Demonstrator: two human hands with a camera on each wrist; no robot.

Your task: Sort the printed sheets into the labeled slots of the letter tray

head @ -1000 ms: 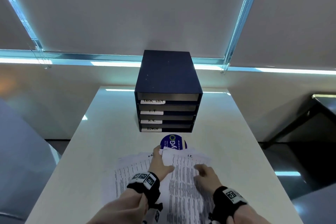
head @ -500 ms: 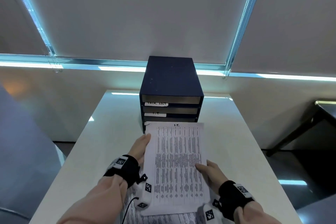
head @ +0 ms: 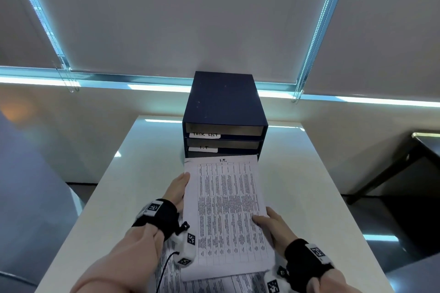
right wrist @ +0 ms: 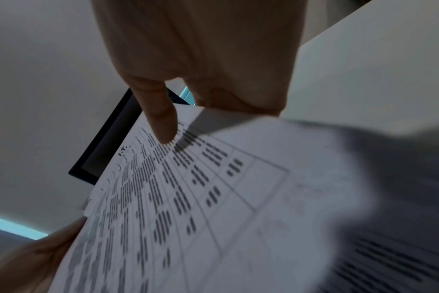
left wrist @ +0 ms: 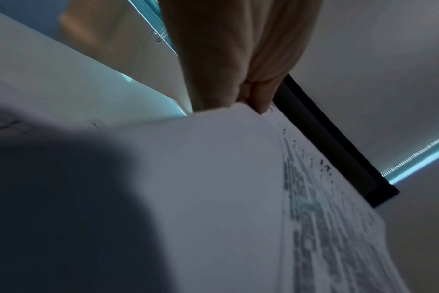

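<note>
White printed paper headed "I.T." is held up over the pale table [head: 133, 173]. At nine o'clock on this sheet [head: 226, 211], the left hand [head: 177, 189] pinches its left edge, fingers [left wrist: 261, 93] curled onto it. At twelve o'clock, its top edge sits just before the dark blue letter tray [head: 223, 100], under the slots labeled "TASK LIST" and "I.T." At four o'clock, the right hand [head: 273, 223] grips the right edge, thumb [right wrist: 160, 119] on top. At six o'clock, more printed sheets [head: 214, 286] lie beneath.
</note>
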